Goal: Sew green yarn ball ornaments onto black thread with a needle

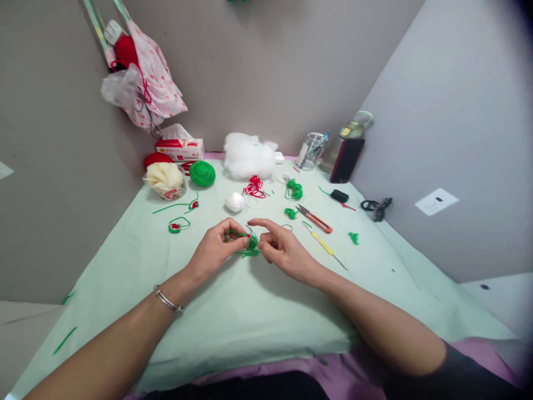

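My left hand is closed in a pinch around a small green and red crocheted piece, just above the cloth. Green yarn trails from it behind and below the fingers. At its right edge is my right hand, index finger stretched out to the left over the piece, thumb and other fingers curled together. What those curled fingers grip is too small to make out. A thin dark thread loops close to the index fingertip. Right of this hand lie a yellow-handled crochet hook and orange thread snips.
Two green and red crocheted pieces lie at left. Behind stand a green yarn ball, a white yarn ball, white stuffing and a tissue box. A phone leans upright beside a glass jar at back right.
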The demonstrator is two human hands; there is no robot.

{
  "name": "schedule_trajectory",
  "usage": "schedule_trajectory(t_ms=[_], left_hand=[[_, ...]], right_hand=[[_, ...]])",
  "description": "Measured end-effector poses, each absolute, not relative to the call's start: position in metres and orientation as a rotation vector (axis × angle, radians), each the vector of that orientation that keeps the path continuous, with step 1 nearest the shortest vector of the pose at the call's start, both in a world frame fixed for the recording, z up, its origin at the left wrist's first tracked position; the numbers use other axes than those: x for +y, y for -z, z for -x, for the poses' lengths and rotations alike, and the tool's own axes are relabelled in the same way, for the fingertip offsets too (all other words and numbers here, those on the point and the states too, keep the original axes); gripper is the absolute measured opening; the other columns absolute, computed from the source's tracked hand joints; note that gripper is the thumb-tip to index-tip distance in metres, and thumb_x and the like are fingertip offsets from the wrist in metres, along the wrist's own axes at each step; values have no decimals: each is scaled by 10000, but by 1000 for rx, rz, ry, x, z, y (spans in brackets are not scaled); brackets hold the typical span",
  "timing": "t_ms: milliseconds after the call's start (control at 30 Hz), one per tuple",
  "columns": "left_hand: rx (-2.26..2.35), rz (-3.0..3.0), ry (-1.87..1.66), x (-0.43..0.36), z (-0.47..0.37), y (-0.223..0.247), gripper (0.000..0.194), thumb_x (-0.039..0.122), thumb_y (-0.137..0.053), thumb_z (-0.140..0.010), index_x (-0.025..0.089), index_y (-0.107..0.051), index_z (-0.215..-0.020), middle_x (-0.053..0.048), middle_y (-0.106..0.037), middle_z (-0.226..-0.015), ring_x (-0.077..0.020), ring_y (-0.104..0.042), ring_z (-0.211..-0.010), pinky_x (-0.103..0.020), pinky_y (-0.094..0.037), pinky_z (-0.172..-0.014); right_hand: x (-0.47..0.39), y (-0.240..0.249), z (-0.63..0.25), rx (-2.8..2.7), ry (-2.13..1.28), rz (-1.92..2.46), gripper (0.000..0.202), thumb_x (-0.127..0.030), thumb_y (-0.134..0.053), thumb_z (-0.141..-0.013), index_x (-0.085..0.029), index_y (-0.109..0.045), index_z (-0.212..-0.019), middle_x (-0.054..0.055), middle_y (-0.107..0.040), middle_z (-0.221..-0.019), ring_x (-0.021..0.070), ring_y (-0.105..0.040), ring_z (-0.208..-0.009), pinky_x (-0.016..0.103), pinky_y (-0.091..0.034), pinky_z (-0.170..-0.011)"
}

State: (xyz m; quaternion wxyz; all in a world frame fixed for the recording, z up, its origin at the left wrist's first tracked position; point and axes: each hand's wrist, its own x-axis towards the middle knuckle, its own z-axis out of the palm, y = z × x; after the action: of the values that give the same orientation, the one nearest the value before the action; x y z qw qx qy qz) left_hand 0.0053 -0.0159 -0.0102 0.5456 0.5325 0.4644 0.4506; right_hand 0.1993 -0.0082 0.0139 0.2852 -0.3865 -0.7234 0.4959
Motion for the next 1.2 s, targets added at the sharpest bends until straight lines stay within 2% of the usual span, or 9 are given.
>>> schedule_trajectory(t_ms=[67, 333, 500, 667, 833, 1033, 1200], left_hand=[[1133, -1317, -1096, -19, -9, 10, 184, 304, -748, -779, 180, -628, -843, 10, -653, -787, -134, -626, -727, -272, -503, -698], [1162, -1467, -1270, -26, -16, 13, 109, 266, -725, -796, 193, -659, -843, -21, -672, -868, -163, -645, -829, -305, -536, -776], [1155, -1404, -1276, -25, -15, 9, 147, 293, -736, -801, 198, -642, -863, -11, -660, -853, -146, -629, -764, -259, -519, -653], [1161, -1386, -1243, -23, -14, 5, 162, 297, -738, -805, 206, -627, -880, -3, -651, -893, -142, -633, -794, -260, -522, -722], [1184, -1395, -1236, -24, -14, 4, 162, 322, -742, -799, 206, -648, -862, -10, -651, -875, -154, -624, -767, -261, -516, -678], [1152, -1530, -1274, -28, -16, 9, 51, 239, -710, -827, 207, -691, -862, -22, -671, -891, -173, -644, -838, -296, -540, -802], [1120, -1626, -1326, -29, -16, 9, 38, 197, -681, -850, 209, -693, -885, -27, -675, -902, -172, -642, -872, -301, -534, -850]], right_hand=[[-8, -9, -198, -1959, -1262, 1054, 493, -118, -449, -841, -159, -515, -1328, -98, -434, -582, 90, -394, -529, 221, -337, -545], [-9, -1, -195, -1975, -1082, 1061, 509, -120, -454, -863, -167, -485, -1369, -96, -469, -589, 99, -428, -540, 238, -375, -592], [-8, -5, -196, -1884, -1202, 938, 506, -140, -453, -891, -162, -459, -1396, -92, -468, -592, 104, -430, -538, 243, -382, -572], [-8, -8, -196, -1847, -1276, 929, 497, -161, -469, -899, -165, -458, -1396, -92, -445, -589, 111, -424, -542, 255, -384, -573], [-8, -7, -196, -1854, -1278, 929, 497, -160, -476, -895, -175, -461, -1391, -93, -428, -595, 109, -417, -547, 252, -385, -578], [-10, -9, -193, -1835, -1261, 950, 514, -157, -460, -881, -140, -457, -1395, -89, -447, -597, 106, -404, -545, 246, -361, -561], [-8, -11, -193, -1792, -1317, 924, 513, -185, -460, -888, -143, -438, -1399, -88, -465, -603, 107, -441, -559, 247, -378, -572]])
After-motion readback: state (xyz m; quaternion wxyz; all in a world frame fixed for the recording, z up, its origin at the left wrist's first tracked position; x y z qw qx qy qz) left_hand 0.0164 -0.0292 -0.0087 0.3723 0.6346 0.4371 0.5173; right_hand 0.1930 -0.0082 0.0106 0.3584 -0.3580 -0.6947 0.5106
